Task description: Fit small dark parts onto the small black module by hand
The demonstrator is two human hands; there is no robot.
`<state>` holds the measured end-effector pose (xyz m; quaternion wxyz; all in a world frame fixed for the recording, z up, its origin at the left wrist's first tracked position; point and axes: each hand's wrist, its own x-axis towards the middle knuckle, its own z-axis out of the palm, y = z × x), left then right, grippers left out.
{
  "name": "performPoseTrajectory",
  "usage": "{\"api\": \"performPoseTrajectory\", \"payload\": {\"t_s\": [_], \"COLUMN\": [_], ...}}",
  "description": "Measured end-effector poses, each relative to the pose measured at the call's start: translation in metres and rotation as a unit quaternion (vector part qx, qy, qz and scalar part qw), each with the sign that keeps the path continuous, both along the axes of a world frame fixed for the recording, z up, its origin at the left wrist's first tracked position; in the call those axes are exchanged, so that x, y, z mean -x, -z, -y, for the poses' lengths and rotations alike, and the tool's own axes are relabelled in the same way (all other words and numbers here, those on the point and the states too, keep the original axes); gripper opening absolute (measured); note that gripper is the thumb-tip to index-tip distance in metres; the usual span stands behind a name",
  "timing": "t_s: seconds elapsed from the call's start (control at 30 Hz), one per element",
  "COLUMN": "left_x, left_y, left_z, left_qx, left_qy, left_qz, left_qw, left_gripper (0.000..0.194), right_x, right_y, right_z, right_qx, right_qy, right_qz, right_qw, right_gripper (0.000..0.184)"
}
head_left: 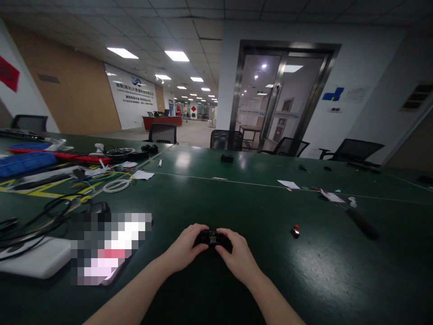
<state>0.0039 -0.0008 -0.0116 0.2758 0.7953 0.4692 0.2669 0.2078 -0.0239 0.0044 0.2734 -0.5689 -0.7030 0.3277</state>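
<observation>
A small black device (213, 236) with a paler patch in its middle is held between both my hands, low over the green table (216, 198). My left hand (187, 246) grips its left end, thumb in front and fingers behind. The right end sits in the same kind of hold in my right hand (238, 253). Both ends are partly covered by my fingers, so its exact kind cannot be made out. Off to the right of my hands lies a small red and silver piece (296, 231). A phone-like slab (117, 271) with a bright, pixelated face rests to the left.
Black cables (50, 212) and a white slab-shaped case (40, 257) crowd the near left. Behind them are a blue tray (27, 164), a white cable coil (117, 185) and a wrench (160, 163). A black block (227, 158) stands farther back; a dark-handled tool (361, 223) lies right.
</observation>
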Motion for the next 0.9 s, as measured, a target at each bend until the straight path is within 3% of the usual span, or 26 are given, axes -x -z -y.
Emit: {"api": "performPoseTrajectory", "payload": {"t_s": [0.2,0.9], "left_x": [0.0007,0.0002], "left_y": [0.0018,-0.0008], "left_z": [-0.0009,-0.0005], "left_qx": [0.017,-0.027], "left_qy": [-0.008,0.017], "left_qz": [-0.001,-0.04], "left_qw": [1.0,0.999], "left_gripper": [0.047,0.041], "right_x": [0.0007,0.0039], "right_y": [0.0021,-0.001], "right_z": [-0.0016,-0.0018], "right_qx": [0.0,-0.051], "right_qy": [0.002,-0.034], "right_qz": [-0.011,0.07], "right_qw": [1.0,0.996], "right_gripper": [0.04,0.031]}}
